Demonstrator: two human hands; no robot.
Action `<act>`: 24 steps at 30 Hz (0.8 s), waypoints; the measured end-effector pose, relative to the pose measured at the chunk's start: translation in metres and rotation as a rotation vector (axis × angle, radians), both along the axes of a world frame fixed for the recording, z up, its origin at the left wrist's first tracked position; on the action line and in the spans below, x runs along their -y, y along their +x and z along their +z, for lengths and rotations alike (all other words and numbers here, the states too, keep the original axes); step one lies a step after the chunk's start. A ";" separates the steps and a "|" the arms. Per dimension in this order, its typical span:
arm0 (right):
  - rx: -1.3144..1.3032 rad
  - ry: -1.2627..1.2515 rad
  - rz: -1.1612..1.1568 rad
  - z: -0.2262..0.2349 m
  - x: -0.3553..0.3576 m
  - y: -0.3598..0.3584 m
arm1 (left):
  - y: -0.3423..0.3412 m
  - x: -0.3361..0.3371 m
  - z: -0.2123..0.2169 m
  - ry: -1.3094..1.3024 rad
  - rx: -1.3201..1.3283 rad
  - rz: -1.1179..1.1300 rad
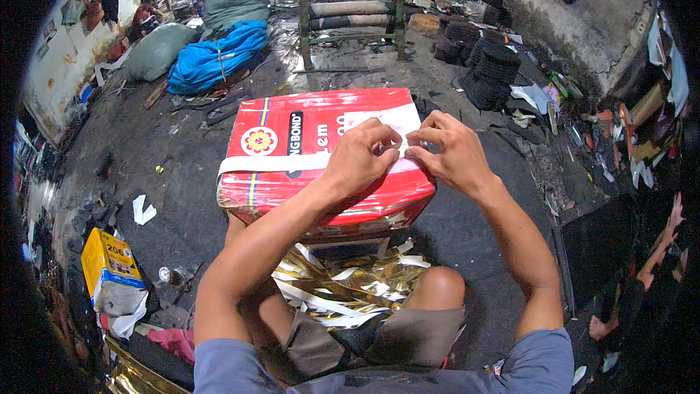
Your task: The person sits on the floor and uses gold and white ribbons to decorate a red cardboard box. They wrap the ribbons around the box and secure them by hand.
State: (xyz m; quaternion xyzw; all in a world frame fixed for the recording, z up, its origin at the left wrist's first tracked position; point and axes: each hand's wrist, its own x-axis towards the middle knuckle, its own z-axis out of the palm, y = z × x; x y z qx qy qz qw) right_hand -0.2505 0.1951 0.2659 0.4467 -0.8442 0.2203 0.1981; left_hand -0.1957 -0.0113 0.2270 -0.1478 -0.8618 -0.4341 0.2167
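A red box (pixel 284 113) wrapped in shiny clear film stands in front of my knees. Across its top runs a flat white strip (pixel 273 163), from the left edge to my hands. My left hand (pixel 364 153) is closed in a pinch at the strip, over the box's right half. Close beside it, my right hand (pixel 453 152) pinches too, thumb against fingers, where a bit of white shows between the two hands. A pale sheet (pixel 361 118) lies on the box top, partly covered by my left hand. Gold and white ribbon-like strips (pixel 343 288) lie heaped between my legs.
To the left stand a yellow, white and blue container (pixel 113 266) and a small jar (pixel 170 276). Ahead are a blue tarp bundle (pixel 219 57), a rack with rolls (pixel 351 14) and dark stacked pieces (pixel 487 69). At the right edge another person's hand (pixel 672 217) and foot show.
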 end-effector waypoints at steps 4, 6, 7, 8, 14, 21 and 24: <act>0.052 0.051 0.001 0.000 -0.007 0.000 | 0.000 -0.003 -0.004 0.013 -0.044 -0.018; 0.020 0.047 0.037 -0.001 -0.009 -0.001 | -0.001 -0.005 -0.009 0.044 -0.082 -0.034; 0.011 0.056 0.051 -0.001 -0.008 -0.001 | -0.002 -0.005 -0.011 0.056 -0.103 -0.043; 0.003 0.064 0.064 0.000 -0.008 0.000 | -0.003 -0.005 -0.012 0.062 -0.094 -0.044; 0.032 0.038 0.150 -0.001 -0.011 -0.001 | -0.007 -0.007 -0.012 0.060 -0.067 -0.029; 0.223 -0.046 0.141 0.002 -0.011 -0.008 | -0.007 -0.006 -0.007 0.200 0.059 -0.088; 0.199 -0.095 0.094 -0.005 -0.012 -0.012 | -0.006 -0.006 -0.002 0.117 0.030 -0.052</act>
